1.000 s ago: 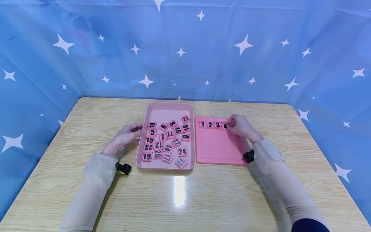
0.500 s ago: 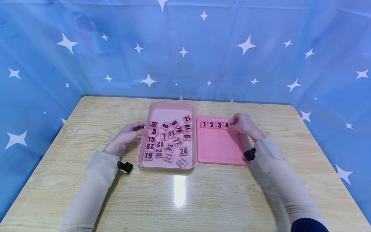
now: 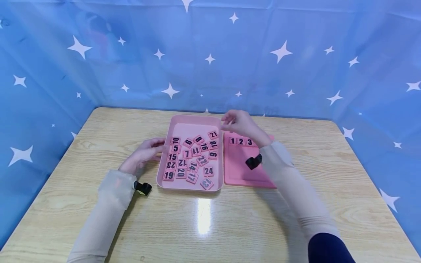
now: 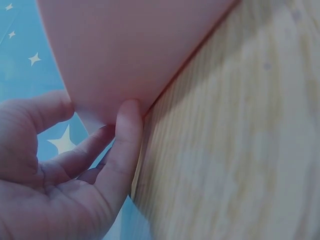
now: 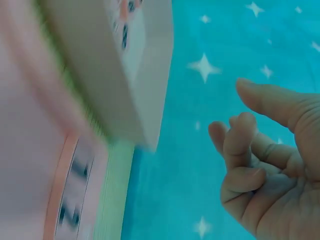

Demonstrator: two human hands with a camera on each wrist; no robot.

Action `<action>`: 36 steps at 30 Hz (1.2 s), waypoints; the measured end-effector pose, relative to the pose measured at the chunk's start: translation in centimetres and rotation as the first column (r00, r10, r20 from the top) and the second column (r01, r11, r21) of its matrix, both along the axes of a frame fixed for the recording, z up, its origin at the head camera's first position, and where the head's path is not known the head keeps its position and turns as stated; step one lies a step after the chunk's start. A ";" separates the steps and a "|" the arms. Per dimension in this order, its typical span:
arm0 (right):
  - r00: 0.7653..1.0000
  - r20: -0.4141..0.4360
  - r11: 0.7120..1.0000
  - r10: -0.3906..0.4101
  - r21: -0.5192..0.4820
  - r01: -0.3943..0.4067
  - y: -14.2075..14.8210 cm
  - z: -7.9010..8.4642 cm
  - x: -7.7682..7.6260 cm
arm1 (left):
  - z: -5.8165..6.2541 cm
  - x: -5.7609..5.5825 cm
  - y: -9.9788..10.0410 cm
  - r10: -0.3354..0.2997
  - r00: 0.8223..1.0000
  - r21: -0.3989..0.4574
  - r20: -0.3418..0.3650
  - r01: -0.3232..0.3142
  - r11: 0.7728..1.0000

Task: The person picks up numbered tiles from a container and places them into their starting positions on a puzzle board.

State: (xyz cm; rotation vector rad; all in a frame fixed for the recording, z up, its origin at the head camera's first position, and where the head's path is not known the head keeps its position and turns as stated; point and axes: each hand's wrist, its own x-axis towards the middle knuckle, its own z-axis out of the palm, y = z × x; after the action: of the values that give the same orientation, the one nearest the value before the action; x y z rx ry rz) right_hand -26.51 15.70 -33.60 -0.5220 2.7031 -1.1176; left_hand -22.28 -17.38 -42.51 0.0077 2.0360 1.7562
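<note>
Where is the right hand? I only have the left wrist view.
Observer: In the head view, the right hand is by the far right corner of the pink tray.
Operator: Is it holding anything?
Observer: No, the right wrist view shows it empty.
Operator: What lies to the right of the tray?
Observer: A pink board, with number tiles 1, 2 and 3 readable in a row near its far edge.

1. The tray (image 3: 187, 128) looks like smooth plastic with a soft matt finish.
2. The board (image 3: 238, 164) seems smooth plastic too.
3. Number tiles (image 3: 208, 171) look plastic, some printed digits greyed by glare.
4. The table (image 3: 177, 226) shows glossy wood grain.
5. The backdrop (image 3: 197, 33) is creased sheeting with a slight sheen.
6. The dark sleeve (image 3: 330, 249) is matt cloth.
</note>
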 end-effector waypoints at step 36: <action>0.975 0.191 0.982 0.117 0.124 -0.142 -14.3 -6.3 0.3 | 0.0 -0.2 0.0 0.000 1.000 0.010 -0.007 0.000 1.000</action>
State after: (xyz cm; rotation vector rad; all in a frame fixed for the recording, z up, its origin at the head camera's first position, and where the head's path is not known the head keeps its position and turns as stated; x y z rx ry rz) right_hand -26.20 1.40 -39.85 -0.5376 2.5244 -0.8919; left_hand -22.50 -17.38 -42.54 0.0165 2.0321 1.7684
